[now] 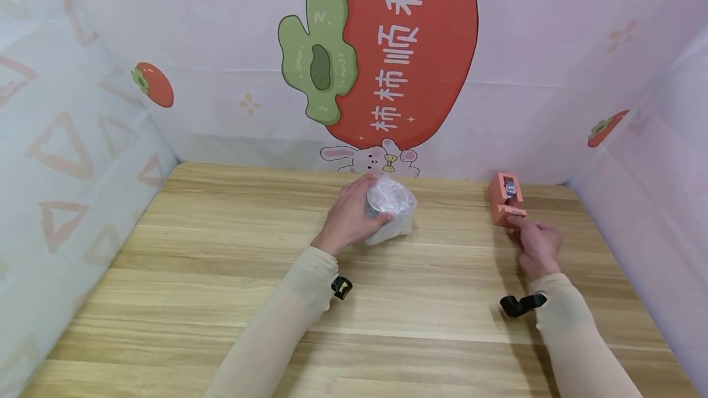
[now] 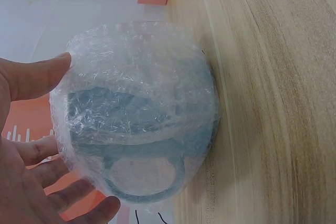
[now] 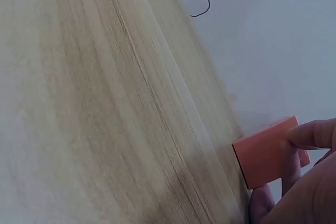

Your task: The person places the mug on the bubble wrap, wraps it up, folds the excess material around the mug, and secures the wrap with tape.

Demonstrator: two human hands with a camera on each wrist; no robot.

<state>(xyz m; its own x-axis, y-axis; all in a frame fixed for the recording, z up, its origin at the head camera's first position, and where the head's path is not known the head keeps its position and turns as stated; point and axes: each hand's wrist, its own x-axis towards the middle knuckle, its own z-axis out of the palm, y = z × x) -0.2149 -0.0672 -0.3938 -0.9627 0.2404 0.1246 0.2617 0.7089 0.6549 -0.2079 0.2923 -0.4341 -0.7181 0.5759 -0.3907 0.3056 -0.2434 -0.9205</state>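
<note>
A blue-grey mug (image 2: 118,114) wrapped in bubble wrap (image 1: 394,196) stands near the back of the wooden table. My left hand (image 1: 351,214) holds it from the left side, thumb toward the front and fingers behind. Through the wrap, the mug's handle (image 2: 181,182) shows in the left wrist view. Farther right is a pink tape dispenser (image 1: 499,201) with a small roll of tape (image 1: 510,189) in it. The curled fingers of my right hand (image 1: 536,244) grip its near end, by the cutting edge. Any strip of tape between these fingers is hidden.
The wooden table (image 1: 221,300) meets a printed backdrop (image 1: 232,103) right behind the mug and dispenser. Fabric side walls (image 1: 66,158) enclose it on the left and right. A black wrist camera (image 1: 522,304) sits on the right sleeve.
</note>
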